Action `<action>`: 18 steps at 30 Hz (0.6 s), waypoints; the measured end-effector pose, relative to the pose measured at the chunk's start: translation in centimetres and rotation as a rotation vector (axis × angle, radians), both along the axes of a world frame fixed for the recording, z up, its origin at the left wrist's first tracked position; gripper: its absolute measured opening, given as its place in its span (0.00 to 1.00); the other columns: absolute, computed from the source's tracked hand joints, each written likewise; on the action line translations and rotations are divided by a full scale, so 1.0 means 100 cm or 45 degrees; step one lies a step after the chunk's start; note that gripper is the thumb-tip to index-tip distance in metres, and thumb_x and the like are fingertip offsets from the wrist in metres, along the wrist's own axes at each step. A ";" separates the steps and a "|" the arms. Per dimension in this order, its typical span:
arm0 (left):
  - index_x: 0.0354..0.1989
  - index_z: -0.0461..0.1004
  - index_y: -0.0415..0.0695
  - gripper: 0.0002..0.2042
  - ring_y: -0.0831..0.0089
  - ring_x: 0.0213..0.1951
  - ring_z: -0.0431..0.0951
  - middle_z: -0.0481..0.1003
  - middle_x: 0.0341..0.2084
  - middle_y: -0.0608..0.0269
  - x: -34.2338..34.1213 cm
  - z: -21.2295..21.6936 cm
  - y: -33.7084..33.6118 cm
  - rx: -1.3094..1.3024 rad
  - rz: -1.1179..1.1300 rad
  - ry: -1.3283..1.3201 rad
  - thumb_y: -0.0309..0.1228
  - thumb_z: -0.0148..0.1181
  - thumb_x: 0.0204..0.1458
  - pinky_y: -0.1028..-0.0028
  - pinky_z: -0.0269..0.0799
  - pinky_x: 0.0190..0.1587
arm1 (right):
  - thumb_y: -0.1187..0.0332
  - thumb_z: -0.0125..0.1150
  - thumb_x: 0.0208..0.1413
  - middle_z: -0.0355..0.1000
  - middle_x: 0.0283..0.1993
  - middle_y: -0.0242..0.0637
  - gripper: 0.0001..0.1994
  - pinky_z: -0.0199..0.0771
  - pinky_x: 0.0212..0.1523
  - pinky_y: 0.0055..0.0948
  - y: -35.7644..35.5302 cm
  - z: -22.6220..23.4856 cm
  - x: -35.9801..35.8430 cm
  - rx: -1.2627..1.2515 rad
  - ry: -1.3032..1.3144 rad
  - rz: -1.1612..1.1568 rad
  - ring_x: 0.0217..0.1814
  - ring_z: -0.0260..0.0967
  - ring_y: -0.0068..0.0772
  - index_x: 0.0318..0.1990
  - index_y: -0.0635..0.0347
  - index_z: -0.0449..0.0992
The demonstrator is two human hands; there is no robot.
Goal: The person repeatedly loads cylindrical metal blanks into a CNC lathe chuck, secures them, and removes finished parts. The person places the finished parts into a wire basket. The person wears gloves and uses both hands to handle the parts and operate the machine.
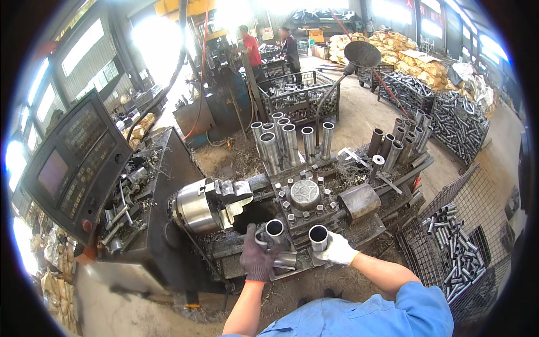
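Standing upright, steel tubes (275,230) fill both grips.

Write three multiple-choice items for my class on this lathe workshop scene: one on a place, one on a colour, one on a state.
1. Where does the wire basket of short steel tubes stand?
A. At the person's right
B. On the control panel
C. Behind the two people at the back

2. What colour is the glove on the left hand?
A. White
B. Dark grey
C. Yellow

3. How does the right hand stand?
A. Open and bare
B. Resting on the floor
C. Closed around a steel tube

Answers: 1 A, the basket sits at the lower right beside the lathe. 2 B, the left glove is dark, the right one white. 3 C, the white-gloved fingers wrap an upright tube.
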State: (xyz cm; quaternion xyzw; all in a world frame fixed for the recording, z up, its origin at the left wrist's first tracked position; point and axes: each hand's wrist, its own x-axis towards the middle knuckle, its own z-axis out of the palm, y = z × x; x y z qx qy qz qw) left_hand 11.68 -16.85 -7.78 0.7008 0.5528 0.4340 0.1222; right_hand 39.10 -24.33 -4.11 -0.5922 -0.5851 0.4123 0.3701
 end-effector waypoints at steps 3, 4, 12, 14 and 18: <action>0.69 0.68 0.44 0.44 0.62 0.55 0.81 0.79 0.53 0.55 0.017 -0.004 0.035 -0.044 -0.184 -0.136 0.34 0.84 0.40 0.66 0.76 0.60 | 0.47 0.74 0.52 0.83 0.48 0.50 0.27 0.83 0.53 0.47 -0.008 -0.009 0.003 0.108 -0.486 -0.042 0.49 0.82 0.58 0.52 0.56 0.80; 0.68 0.69 0.44 0.44 0.62 0.54 0.81 0.79 0.53 0.55 0.019 -0.006 0.042 -0.214 -0.232 -0.229 0.34 0.85 0.39 0.66 0.76 0.60 | 0.47 0.69 0.54 0.84 0.45 0.51 0.25 0.83 0.50 0.50 -0.012 -0.011 0.002 -0.063 -0.742 -0.033 0.46 0.83 0.59 0.50 0.57 0.80; 0.65 0.73 0.43 0.41 0.63 0.55 0.82 0.80 0.54 0.55 0.017 -0.019 0.045 -0.063 -0.444 -0.257 0.35 0.86 0.38 0.62 0.79 0.58 | 0.39 0.59 0.60 0.83 0.35 0.49 0.27 0.82 0.41 0.53 -0.051 0.009 -0.029 -0.214 -1.084 0.395 0.39 0.84 0.56 0.45 0.57 0.84; 0.66 0.71 0.42 0.44 0.62 0.56 0.82 0.80 0.54 0.55 0.022 -0.021 0.049 -0.120 -0.355 -0.121 0.35 0.87 0.36 0.61 0.79 0.60 | 0.46 0.57 0.64 0.81 0.31 0.48 0.24 0.82 0.39 0.49 -0.047 0.010 -0.047 -0.062 -0.990 0.503 0.33 0.81 0.53 0.40 0.61 0.81; 0.65 0.71 0.44 0.39 0.69 0.53 0.81 0.79 0.51 0.62 0.017 -0.013 0.052 -0.346 -0.450 -0.866 0.29 0.85 0.42 0.65 0.79 0.58 | 0.49 0.67 0.58 0.80 0.45 0.53 0.24 0.82 0.46 0.53 -0.021 -0.017 -0.092 0.235 -0.930 0.620 0.47 0.81 0.57 0.52 0.60 0.77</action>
